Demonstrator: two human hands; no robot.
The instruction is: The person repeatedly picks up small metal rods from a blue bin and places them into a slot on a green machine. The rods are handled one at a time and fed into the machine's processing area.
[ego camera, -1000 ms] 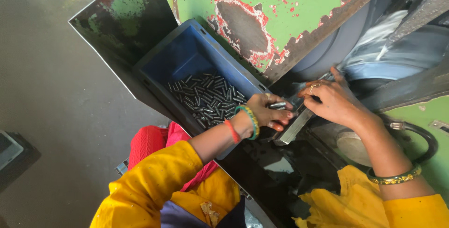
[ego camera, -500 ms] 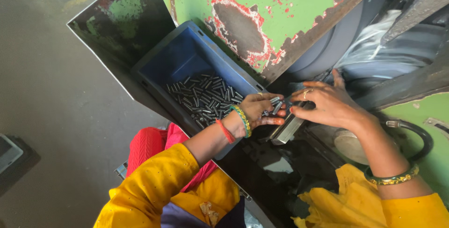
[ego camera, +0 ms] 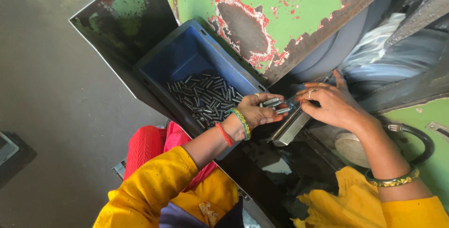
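Cupping pins (ego camera: 272, 103), left hand (ego camera: 256, 112), fingertips of right hand (ego camera: 329, 104) hidden

No labels, signs or screens show. The one container is a blue bin (ego camera: 184, 60) — open, rectangular, tilted against the green machine — holding small grey metal pins (ego camera: 203, 99) in its lower end.

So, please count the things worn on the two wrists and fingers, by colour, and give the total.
Green and yellow bangle on the left wrist: 1
Red band on the left wrist: 1
Gold and green bangle on the right wrist: 1
Ring on the right hand: 1
Ring on the left hand: 1
Total: 5
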